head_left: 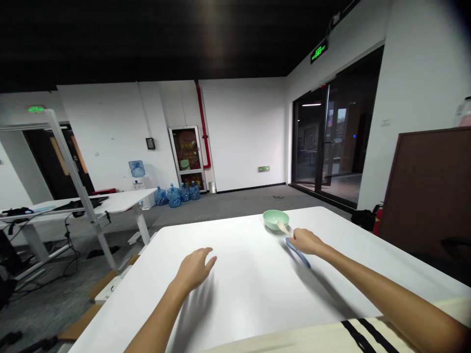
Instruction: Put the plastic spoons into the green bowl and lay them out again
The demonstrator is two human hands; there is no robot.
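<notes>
A pale green bowl (275, 220) stands near the far edge of the white table (235, 299). A cream spoon (283, 227) leans out of the bowl, its end over the rim. My right hand (306, 241) is right next to the bowl, over a long blue plastic utensil (298, 253) lying on the table. The fingers hide part of the utensil, and I cannot tell if they grip it. My left hand (196, 269) hangs open over the middle of the table, slightly blurred, touching nothing.
A striped cream cloth (353, 336) lies along the near table edge. A dark board (429, 189) and a red fire extinguisher (377, 220) stand to the right. A second white desk (110, 202) with cables is at left; several blue water jugs (173, 196) line the far wall.
</notes>
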